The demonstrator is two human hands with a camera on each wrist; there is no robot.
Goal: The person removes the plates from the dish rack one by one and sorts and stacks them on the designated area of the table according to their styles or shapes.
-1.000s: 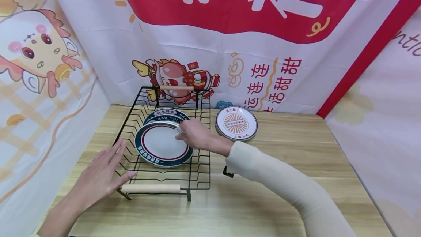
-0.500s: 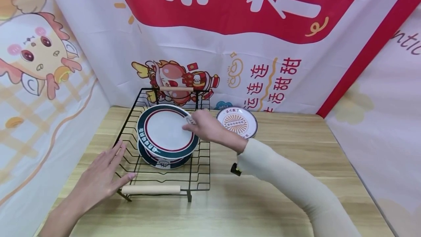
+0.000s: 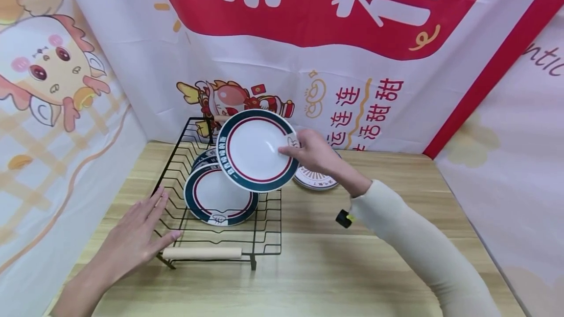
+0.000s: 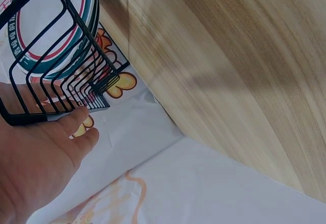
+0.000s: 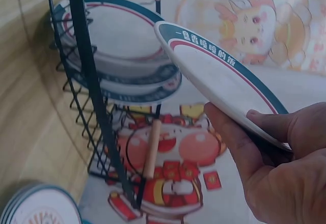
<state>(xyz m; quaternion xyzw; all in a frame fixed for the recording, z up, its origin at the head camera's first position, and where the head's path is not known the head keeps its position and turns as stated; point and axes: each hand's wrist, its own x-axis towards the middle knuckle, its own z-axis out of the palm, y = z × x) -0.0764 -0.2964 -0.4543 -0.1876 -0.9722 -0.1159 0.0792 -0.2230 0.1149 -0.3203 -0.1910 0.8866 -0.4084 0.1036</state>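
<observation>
My right hand (image 3: 318,152) pinches the right rim of a white plate (image 3: 255,148) with a dark teal border and a red ring, thumb on its face and fingers beneath. In the head view the plate hangs above the right part of a black wire dish rack (image 3: 211,231). Several like plates stand tilted in the rack, the front plate (image 3: 220,199) facing me. My left hand (image 3: 132,234) rests against the rack's left side, fingers stretched out. The left wrist view shows the left fingers (image 4: 76,124) touching the rack's wire frame (image 4: 30,117).
Behind my right hand lies a stack of small white plates (image 3: 315,180) with an orange ray pattern. A wooden handle (image 3: 202,253) runs along the rack's front. Printed cloth (image 3: 246,53) rises behind the wooden table (image 3: 374,258) and on both sides.
My right hand has lifted one plate out of the rack, moving up and to the right. A similar plate behind it has come into sight. The left hand has stayed in place.
</observation>
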